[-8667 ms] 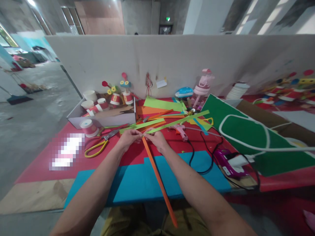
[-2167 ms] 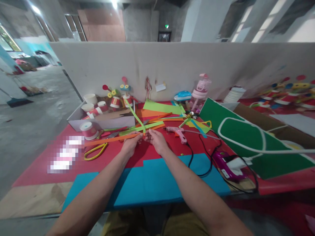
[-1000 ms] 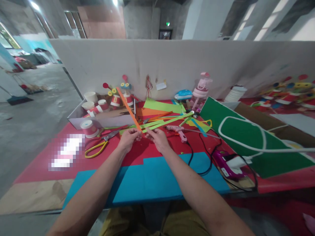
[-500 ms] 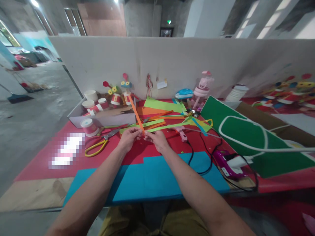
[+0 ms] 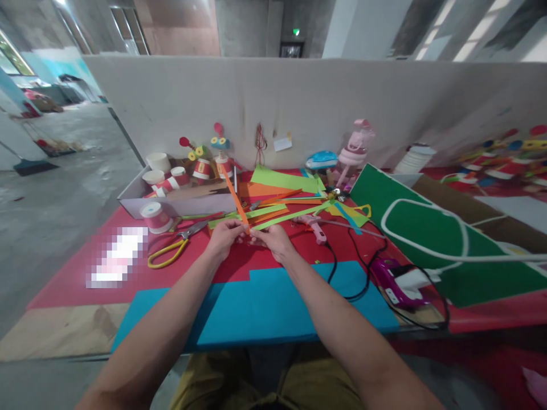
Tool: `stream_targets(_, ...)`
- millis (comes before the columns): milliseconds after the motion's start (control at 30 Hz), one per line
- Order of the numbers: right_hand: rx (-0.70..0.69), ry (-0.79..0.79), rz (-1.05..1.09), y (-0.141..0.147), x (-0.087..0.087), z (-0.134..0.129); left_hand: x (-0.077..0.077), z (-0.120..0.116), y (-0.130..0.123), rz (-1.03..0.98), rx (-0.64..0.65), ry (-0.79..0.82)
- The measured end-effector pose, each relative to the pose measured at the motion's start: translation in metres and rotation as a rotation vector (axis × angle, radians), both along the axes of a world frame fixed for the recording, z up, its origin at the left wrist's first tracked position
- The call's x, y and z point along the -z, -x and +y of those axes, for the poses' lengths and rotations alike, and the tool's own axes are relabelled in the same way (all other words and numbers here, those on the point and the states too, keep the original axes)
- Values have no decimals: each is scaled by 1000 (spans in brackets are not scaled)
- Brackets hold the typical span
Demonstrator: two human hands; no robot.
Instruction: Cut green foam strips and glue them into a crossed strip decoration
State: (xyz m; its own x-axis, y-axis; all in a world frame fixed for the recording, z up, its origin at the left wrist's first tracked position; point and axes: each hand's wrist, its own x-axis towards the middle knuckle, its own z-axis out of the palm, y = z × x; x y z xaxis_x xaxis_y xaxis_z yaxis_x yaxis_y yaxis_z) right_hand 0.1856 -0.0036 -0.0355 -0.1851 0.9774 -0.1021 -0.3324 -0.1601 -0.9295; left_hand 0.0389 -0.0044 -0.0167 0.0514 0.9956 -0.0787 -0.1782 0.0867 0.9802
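Note:
My left hand (image 5: 225,239) pinches the near end of an orange paper strip (image 5: 235,196), which slants up and away from me. Close beside it, my right hand (image 5: 272,241) is closed on a light green paper strip (image 5: 294,215) that runs off to the right. The two strips meet at an angle between my fingertips; the exact join is hidden by the fingers. Yellow-handled scissors (image 5: 168,253) lie left of my left hand. A pink glue gun (image 5: 315,229) rests on the red table cover to the right of my right hand.
A blue sheet (image 5: 256,319) lies under my forearms. Behind are green paper sheets (image 5: 282,181) and a box (image 5: 179,206) with paper cups. At right stand a green board (image 5: 410,239), a purple power strip (image 5: 395,287) and black cords. A paper cup (image 5: 154,218) stands at left.
The view has shifted slightly. Both hands stay together at the meeting ends of the orange and green strips, with hardly any movement.

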Motion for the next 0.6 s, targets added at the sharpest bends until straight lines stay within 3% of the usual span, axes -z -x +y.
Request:
stream_targets(333,9,17,68,1,-3,0,-2,-2,-1,-42,14,-14)
stream_targets(600,141,43,135,6,-2,2,-2,-4,-6,-67,56,26)
